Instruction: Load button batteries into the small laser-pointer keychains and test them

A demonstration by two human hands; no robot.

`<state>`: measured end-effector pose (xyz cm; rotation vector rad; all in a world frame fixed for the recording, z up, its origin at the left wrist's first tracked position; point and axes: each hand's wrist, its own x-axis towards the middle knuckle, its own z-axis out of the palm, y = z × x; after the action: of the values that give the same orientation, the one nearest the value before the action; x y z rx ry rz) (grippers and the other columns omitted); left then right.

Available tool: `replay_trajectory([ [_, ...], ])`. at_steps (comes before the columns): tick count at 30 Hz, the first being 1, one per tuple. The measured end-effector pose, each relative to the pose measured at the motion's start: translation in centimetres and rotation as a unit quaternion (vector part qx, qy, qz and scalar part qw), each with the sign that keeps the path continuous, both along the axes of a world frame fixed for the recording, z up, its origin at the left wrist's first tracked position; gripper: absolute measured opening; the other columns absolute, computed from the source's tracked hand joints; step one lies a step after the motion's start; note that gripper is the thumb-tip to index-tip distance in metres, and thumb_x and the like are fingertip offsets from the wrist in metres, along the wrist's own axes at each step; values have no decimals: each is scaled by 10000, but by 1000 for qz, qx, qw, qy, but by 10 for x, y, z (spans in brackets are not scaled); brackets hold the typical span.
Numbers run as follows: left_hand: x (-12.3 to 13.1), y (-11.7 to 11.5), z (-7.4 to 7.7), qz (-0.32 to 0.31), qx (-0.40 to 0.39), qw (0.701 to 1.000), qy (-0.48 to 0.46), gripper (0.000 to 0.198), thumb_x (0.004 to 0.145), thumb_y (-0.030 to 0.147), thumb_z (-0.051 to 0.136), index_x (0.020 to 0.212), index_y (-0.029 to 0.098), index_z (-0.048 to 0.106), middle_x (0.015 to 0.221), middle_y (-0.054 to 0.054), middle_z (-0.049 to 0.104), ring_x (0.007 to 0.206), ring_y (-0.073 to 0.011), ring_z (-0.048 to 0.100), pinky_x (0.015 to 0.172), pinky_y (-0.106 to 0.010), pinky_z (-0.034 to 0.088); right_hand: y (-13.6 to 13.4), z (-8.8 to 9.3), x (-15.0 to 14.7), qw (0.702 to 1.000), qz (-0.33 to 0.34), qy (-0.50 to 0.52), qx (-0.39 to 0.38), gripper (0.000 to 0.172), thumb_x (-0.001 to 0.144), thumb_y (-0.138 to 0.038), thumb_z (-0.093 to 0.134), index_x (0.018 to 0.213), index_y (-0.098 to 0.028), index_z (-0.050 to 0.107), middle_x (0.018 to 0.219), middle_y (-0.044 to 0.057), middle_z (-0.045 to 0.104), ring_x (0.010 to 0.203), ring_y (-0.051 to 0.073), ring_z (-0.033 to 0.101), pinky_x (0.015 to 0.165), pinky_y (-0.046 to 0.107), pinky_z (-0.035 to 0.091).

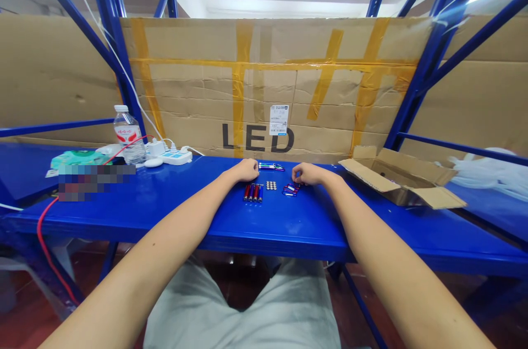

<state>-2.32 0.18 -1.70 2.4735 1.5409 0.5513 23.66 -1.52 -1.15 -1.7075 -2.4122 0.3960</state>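
Note:
My left hand (247, 170) rests on the blue table with its fingers curled in. Against its fingertips lie shiny slim tubes (270, 166) in silver and blue; whether it grips one is hidden. Just below it stand side by side several small red and blue metal tubes (253, 192) with silver ends, like mini flashlights. Small round silver pieces, like button cells (271, 185), form a neat block between the hands. My right hand (307, 174) is closed in a pinch above a little pile of red and blue carabiner clips (290, 190); what its fingertips hold is too small to make out.
An open cardboard box (391, 173) sits to the right, with white plastic wrap (482, 173) beyond. At left are a water bottle (128, 137), a power strip (177, 157) and a green packet (80, 159). A large cardboard sheet (198, 96) backs the blue table (165, 200).

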Motion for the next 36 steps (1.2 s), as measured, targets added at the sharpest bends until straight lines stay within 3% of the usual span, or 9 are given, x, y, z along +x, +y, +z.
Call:
replay_trajectory([
  [5,0,-2,2,8,-5,1000,5,51,726,146,585,754,169,621,825,-61,689,760,-175,607,646,-237,418,3,-1,-1,999,47,13,23,148,683,-113,570,762,-166,682,761,25,684,691,135,592,632,219,420],
  [14,0,-2,2,8,-9,1000,3,68,729,144,592,773,166,639,841,-67,703,778,-185,622,654,-243,431,0,0,-5,997,72,38,11,149,685,-93,569,756,-158,684,730,22,680,683,147,596,635,235,430],
  [24,2,0,0,-18,-23,999,-43,81,710,147,605,762,151,667,810,-63,712,769,-174,636,680,-239,461,-4,5,-10,998,13,47,36,209,730,-107,605,916,-134,697,836,49,695,677,144,598,591,229,411],
  [36,11,6,-1,-56,-51,994,-80,114,688,202,619,726,138,705,741,-52,705,702,-164,628,663,-251,465,-13,11,-18,997,-3,47,60,192,734,-128,610,899,-132,708,841,55,701,694,146,597,603,227,414],
])
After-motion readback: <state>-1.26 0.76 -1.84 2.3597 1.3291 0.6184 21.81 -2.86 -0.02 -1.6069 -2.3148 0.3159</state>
